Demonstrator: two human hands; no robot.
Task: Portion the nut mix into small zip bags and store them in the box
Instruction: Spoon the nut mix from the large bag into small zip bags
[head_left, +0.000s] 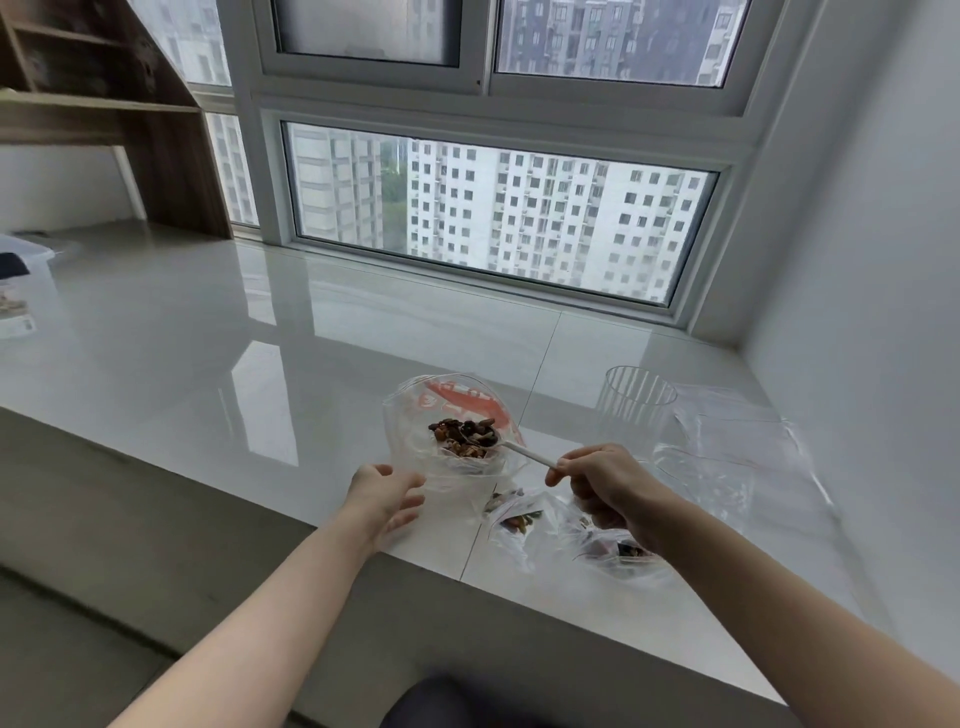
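You are scooping nut mix (462, 434) from the big bag (449, 415), right hand (605, 486) pinching the spoon (519, 451), left hand (384, 496) loose beside it; next, tip into a small bag.

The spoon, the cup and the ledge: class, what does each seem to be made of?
Spoon: likely white plastic, thin matte handle.
Cup: clear plastic or glass, see-through with vertical ribs.
Ledge: polished stone or glazed tile, glossy, mirroring the window, with joint lines.
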